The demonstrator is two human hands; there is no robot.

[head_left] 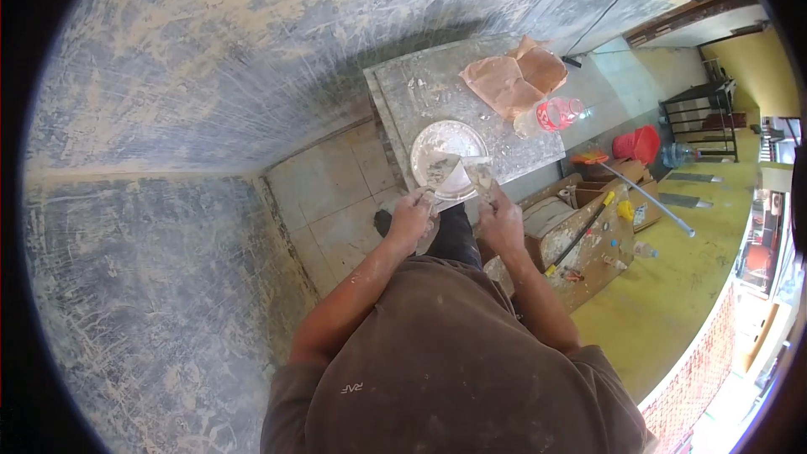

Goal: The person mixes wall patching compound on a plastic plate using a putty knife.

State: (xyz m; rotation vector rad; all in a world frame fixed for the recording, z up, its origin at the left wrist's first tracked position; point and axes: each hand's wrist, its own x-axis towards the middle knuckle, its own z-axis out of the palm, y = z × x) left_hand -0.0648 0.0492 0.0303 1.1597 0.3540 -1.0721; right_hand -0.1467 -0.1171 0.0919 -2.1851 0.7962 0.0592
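Note:
My left hand [410,220] is closed around the handle of a putty knife, its blade [440,171] over a round, light-coloured plate [419,145]. In my right hand [502,224] is a second putty knife [482,178], held at the plate's right side. The two blades lean toward each other, close together. White paste [458,183] shows between and below them in the plate. Both handles are mostly hidden by my fingers. The plate rests near the front edge of a spattered grey table [403,101].
On the table lie a crumpled brown paper bag [513,80] and a plastic bottle with a red label [556,113]. To the right are a stained cardboard box [580,244], a red bucket [636,145] and a long-handled tool [651,197]. Plaster-smeared walls [218,50] stand ahead and left.

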